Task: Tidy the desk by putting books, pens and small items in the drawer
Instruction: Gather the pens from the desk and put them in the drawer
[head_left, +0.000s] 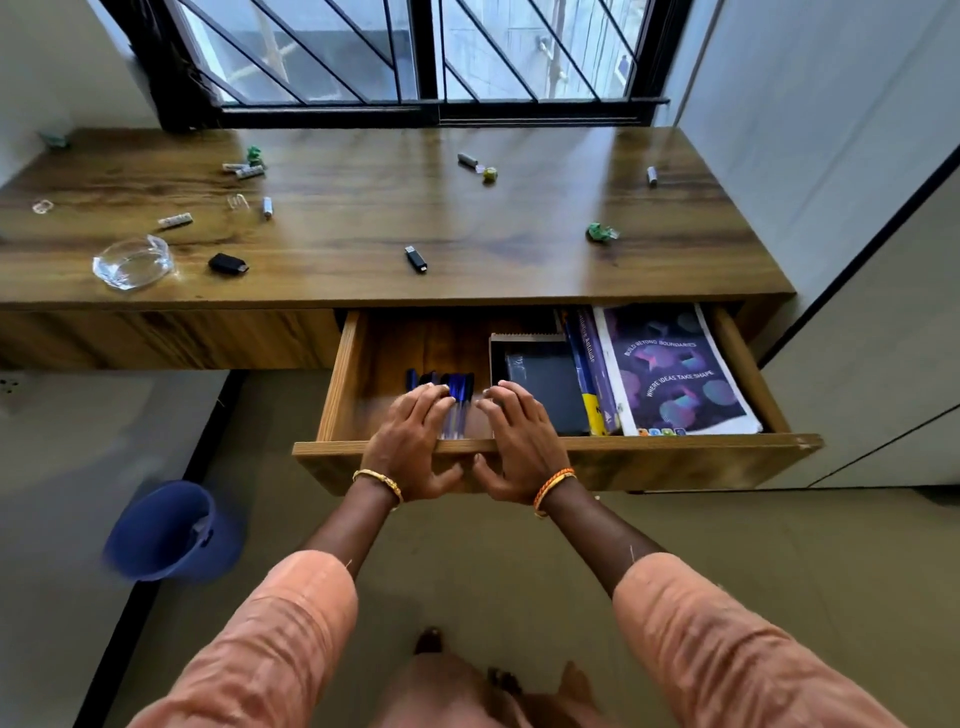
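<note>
Head view, left to right: a blue bin (166, 530) stands on the floor, a glass ashtray (134, 262) and a black adapter (227, 264) lie on the desk (363, 208) with a USB stick (415, 259) further along. Below it the drawer (675, 460) is pulled out, and the left hand (410, 441) lies with straight fingers over the blue pens (457, 400) at its left end. Just beside it the right hand (519, 441) rests flat, fingers spread, near a black notebook (545, 384), with books (675, 374) at the drawer's right end.
</note>
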